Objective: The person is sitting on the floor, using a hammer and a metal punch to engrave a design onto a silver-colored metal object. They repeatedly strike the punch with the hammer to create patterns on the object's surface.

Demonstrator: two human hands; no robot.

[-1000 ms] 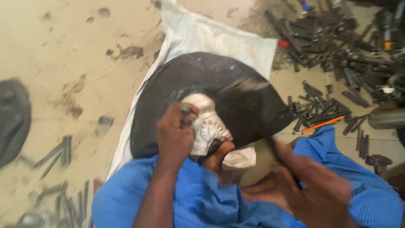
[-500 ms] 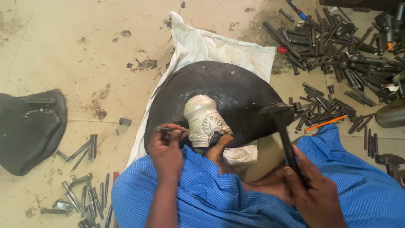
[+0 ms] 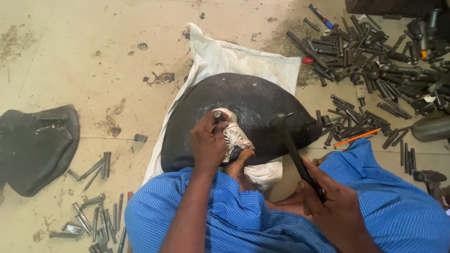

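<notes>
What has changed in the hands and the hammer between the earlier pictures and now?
The right hand has swung the hammer up from low beside the lap, so its head is over the black mound. The left hand still holds the punch on the pale metal piece.

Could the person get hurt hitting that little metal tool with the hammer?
Maybe. The left hand grips the punch close to its top, so a slightly off swing of the hammer in the right hand could strike the fingers. A bare foot braces the silvery piece on the black mound, also near the blow.
</notes>
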